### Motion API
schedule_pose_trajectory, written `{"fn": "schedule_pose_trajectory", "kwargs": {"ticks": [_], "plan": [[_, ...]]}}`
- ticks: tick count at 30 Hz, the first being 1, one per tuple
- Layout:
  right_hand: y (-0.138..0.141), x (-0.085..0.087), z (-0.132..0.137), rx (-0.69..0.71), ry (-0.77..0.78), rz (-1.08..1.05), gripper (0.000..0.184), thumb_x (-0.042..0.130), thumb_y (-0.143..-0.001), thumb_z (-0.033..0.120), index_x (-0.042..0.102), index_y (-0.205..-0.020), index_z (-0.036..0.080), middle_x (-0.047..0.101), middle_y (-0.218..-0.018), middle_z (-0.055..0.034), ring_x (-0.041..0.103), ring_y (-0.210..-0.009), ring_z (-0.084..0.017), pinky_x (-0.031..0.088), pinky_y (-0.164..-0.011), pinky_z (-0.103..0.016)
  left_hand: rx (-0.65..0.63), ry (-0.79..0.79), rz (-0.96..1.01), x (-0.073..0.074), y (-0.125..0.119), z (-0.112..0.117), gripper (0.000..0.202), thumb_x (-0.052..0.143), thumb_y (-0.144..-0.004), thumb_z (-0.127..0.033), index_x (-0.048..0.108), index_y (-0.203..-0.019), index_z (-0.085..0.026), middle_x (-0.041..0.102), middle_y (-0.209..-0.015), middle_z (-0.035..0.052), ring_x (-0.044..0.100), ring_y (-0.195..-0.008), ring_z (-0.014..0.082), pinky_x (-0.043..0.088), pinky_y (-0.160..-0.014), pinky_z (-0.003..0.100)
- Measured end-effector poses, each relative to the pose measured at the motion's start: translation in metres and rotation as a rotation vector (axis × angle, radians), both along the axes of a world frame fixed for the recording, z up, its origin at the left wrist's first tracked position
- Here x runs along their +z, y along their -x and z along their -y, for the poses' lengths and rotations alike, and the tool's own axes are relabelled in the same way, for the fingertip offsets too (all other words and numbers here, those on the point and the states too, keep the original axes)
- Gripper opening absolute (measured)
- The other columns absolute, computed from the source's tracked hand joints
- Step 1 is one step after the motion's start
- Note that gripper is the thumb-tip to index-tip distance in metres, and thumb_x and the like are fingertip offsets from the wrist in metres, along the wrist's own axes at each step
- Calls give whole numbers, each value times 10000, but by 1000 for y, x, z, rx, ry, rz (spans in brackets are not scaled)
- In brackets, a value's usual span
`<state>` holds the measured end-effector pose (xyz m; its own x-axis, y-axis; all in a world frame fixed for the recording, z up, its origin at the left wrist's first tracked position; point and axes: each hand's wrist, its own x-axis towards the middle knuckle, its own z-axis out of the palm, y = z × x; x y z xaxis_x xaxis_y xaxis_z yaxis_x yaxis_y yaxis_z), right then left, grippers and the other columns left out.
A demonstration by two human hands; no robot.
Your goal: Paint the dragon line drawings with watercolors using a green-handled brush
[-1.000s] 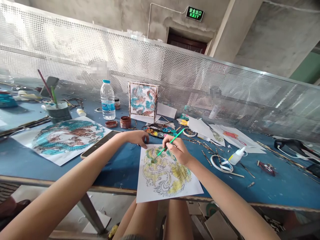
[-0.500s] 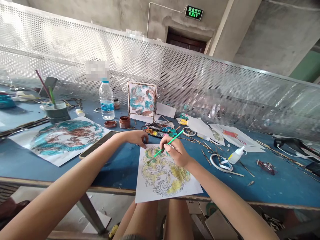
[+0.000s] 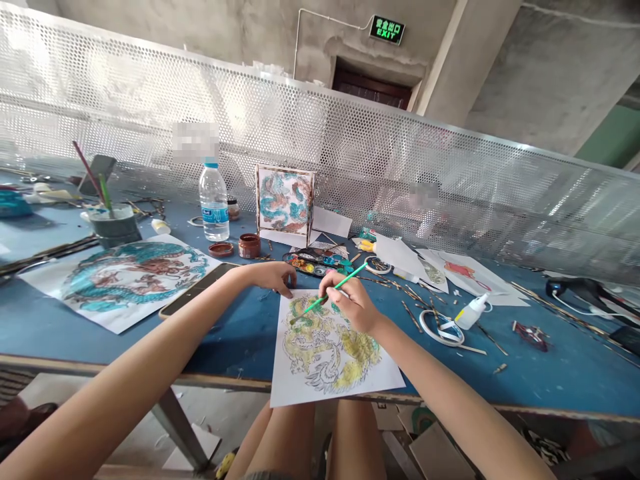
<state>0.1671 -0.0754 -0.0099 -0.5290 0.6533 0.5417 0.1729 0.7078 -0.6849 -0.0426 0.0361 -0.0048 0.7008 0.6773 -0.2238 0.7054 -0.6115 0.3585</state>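
My right hand (image 3: 350, 301) is closed around a green paintbrush (image 3: 334, 289). The brush tip touches the upper left part of a dragon drawing (image 3: 320, 390) on white paper, which is coloured mostly yellow with patches of green. This sheet overhangs the table's front edge a little. By its top left corner rests my left hand (image 3: 274, 275), thumb and fingers apart, holding nothing; the thumb is at the paper's edge. Just beyond both hands lies a paint palette (image 3: 313, 267) with several colours in it.
Leftward are a phone (image 3: 193, 293), a teal-and-brown dragon painting (image 3: 120, 320), and a cup (image 3: 115, 230) holding brushes. A water bottle (image 3: 214, 210), brown paint jar (image 3: 249, 245) and framed dragon picture (image 3: 285, 200) stand behind. Rightward lie a tape roll (image 3: 425, 327) and glue bottle (image 3: 471, 311).
The brush tip has shifted slightly left and up on the drawing, and a little more green shows there. My left hand has stayed in place.
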Motion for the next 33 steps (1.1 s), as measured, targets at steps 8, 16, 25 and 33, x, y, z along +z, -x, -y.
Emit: {"fn": "schedule_pose_trajectory", "kwargs": {"ticks": [8, 16, 25, 33], "plan": [[0, -3, -6, 0, 18, 50, 263, 384, -865, 364, 490, -721, 171, 451, -636, 9, 436, -571, -112, 346, -562, -249, 4, 16, 0, -1, 0, -1, 488, 638, -599, -471, 579, -955, -143, 617, -785, 21, 558, -703, 164, 412, -603, 232], [0, 0, -2, 5, 100, -16, 247, 374, -879, 341, 510, -769, 165, 490, -698, -7, 509, -655, -128, 413, -639, -261, 4, 18, 4, 4, -1, 4, 461, 628, -608, -457, 577, -938, -138, 612, -803, 28, 557, -721, 169, 413, -613, 234], [-4, -1, -11, -30, 16, 95, 247, 384, -872, 340, 508, -750, 164, 497, -699, -5, 482, -637, -124, 388, -632, -259, 1, 10, -20, 4, -2, 4, 429, 623, -620, -439, 579, -930, -146, 606, -768, 17, 555, -715, 165, 411, -609, 225], [3, 2, -2, 21, 97, 32, 244, 364, -887, 328, 506, -776, 164, 499, -735, -12, 509, -683, -127, 411, -654, -255, -14, 1, 13, 2, 0, 3, 451, 630, -614, -458, 589, -939, -148, 616, -820, 23, 548, -704, 155, 406, -596, 221]]}}
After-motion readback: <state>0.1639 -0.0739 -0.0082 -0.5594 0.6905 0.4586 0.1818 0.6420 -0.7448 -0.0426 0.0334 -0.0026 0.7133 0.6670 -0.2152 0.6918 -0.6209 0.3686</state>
